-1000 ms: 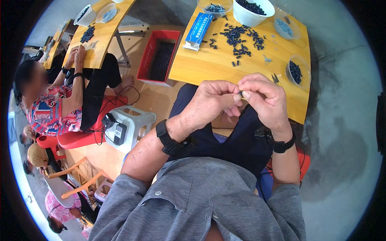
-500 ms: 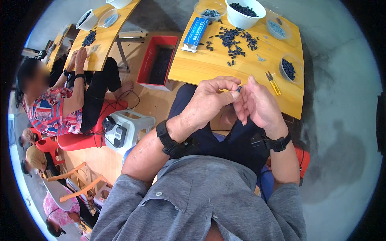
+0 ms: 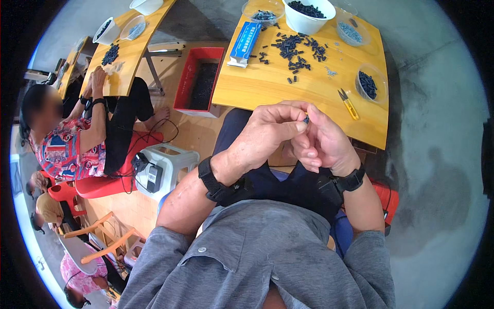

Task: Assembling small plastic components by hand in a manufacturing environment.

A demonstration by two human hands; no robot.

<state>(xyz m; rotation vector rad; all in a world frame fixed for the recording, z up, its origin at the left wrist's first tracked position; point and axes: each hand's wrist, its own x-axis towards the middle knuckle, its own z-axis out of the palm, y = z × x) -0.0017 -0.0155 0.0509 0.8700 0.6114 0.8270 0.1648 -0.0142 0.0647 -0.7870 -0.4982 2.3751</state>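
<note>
Above my lap, just off the table's near edge, my two hands meet. My left hand point(image 3: 270, 127) pinches a small dark cylindrical part point(image 3: 306, 119) between thumb and forefinger. My right hand point(image 3: 332, 139) closes in from the other side, its thumb and fingertips against the same part, other fingers curled. Most of the part is covered by fingertips. Beyond lies a loose pile of small black cylindrical parts point(image 3: 290, 47). Yellow-handled thread snips point(image 3: 349, 104) rest to the right, near a clear bowl of dark parts point(image 3: 367, 85).
On the wooden table point(image 3: 247, 87) stand a white bowl point(image 3: 309, 23) of black parts, a clear tub point(image 3: 352, 33) of pale small pieces and a blue box point(image 3: 244, 44). A red bin point(image 3: 198, 82) and a white stool point(image 3: 167, 170) are at left, where another person point(image 3: 67, 134) works.
My right hand's thumb and fingers have closed in around the small part, its fingers now curled. My left hand keeps its pinch. The view has shifted slightly.
</note>
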